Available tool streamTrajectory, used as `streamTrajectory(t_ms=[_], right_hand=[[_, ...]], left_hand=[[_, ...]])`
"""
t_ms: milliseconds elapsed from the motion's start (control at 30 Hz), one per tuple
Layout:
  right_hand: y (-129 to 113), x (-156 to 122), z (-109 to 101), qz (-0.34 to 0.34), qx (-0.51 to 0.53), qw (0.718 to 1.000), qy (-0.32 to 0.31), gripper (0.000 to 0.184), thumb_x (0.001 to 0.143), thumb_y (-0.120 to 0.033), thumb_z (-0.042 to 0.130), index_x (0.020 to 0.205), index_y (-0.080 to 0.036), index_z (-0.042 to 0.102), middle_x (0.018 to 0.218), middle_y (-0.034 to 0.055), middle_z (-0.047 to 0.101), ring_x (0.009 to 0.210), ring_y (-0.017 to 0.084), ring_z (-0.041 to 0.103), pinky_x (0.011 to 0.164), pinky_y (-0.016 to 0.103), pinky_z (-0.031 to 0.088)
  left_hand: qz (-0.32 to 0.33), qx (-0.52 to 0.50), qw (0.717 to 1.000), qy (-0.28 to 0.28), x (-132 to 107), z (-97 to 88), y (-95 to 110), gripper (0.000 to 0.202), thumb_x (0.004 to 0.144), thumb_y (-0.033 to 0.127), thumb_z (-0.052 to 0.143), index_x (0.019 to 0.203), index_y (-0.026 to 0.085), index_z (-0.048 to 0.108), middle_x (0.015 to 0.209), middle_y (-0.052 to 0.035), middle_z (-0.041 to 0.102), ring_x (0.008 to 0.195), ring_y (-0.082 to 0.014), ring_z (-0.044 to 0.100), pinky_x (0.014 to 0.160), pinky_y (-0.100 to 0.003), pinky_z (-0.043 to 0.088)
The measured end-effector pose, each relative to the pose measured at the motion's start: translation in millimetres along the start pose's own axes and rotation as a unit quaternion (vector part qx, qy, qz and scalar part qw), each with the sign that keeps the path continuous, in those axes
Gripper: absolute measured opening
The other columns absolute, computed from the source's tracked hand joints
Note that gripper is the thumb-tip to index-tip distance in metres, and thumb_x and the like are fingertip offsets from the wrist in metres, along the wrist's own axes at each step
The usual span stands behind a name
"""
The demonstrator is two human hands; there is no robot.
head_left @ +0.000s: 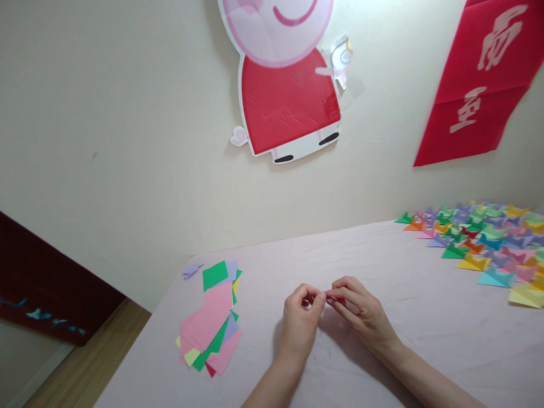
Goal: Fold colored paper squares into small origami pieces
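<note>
My left hand and my right hand meet above the middle of the table. Between their fingertips is a small piece of red paper, mostly hidden by the fingers, so its folds cannot be made out. The left thumb and index finger are pinched at its left end. Right-hand fingers close on it from the other side. Left of my hands lies a loose, overlapping spread of coloured paper sheets in pink, green, purple, yellow and red.
Rows of small folded paper figures in many colours fill the table's right side. A small purple folded piece sits near the back left corner. The pale tablecloth meets the wall behind, where a cartoon pig cutout and a red banner hang.
</note>
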State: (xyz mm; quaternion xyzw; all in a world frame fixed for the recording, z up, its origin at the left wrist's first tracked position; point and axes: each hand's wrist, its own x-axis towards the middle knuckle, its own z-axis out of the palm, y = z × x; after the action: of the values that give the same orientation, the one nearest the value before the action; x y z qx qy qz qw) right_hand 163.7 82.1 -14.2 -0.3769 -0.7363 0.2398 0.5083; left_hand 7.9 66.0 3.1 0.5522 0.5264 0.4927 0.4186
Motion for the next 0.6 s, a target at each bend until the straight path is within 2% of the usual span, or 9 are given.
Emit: streamTrajectory(t_ms=[200, 400, 600], right_hand=[[2.9, -0.5, -1.0, -0.026, -0.02, 0.999, 0.006, 0.013, 0.09, -0.025, 0.06, 0.087, -0.027, 0.073, 0.082, 0.0046, 0.063, 0.08, 0.021, 0.06, 0.07, 0.031, 0.049], [3.3, -0.7, -1.2, -0.052, -0.03, 0.998, 0.015, 0.014, 0.09, -0.024, 0.06, 0.088, -0.026, 0.073, 0.082, 0.0044, 0.063, 0.08, 0.02, 0.059, 0.07, 0.03, 0.049], [-1.4, 0.7, -2.1, -0.009, -0.002, 1.0, 0.013, 0.015, 0.09, -0.031, 0.06, 0.084, -0.026, 0.073, 0.081, 0.0051, 0.064, 0.08, 0.022, 0.06, 0.07, 0.032, 0.049]], left_hand=[[-0.064, -0.075, 0.995, -0.026, 0.3, 2.0, -0.6, 0.03, 0.077, 0.045, 0.065, 0.07, 0.016, 0.063, 0.067, -0.0007, 0.059, 0.066, -0.0146, 0.048, 0.065, -0.027, 0.037], [-0.15, -0.174, 0.97, -0.081, 1.1, 0.6, 2.0, 0.047, 0.065, 0.059, 0.075, 0.072, 0.015, 0.063, 0.067, -0.0011, 0.055, 0.063, -0.0122, 0.047, 0.063, -0.025, 0.038], [-0.172, -0.214, 0.955, -0.116, 0.4, -1.8, 4.5, 0.054, 0.06, 0.062, 0.08, 0.075, 0.013, 0.063, 0.073, -0.0028, 0.055, 0.068, -0.0125, 0.05, 0.064, -0.025, 0.041]])
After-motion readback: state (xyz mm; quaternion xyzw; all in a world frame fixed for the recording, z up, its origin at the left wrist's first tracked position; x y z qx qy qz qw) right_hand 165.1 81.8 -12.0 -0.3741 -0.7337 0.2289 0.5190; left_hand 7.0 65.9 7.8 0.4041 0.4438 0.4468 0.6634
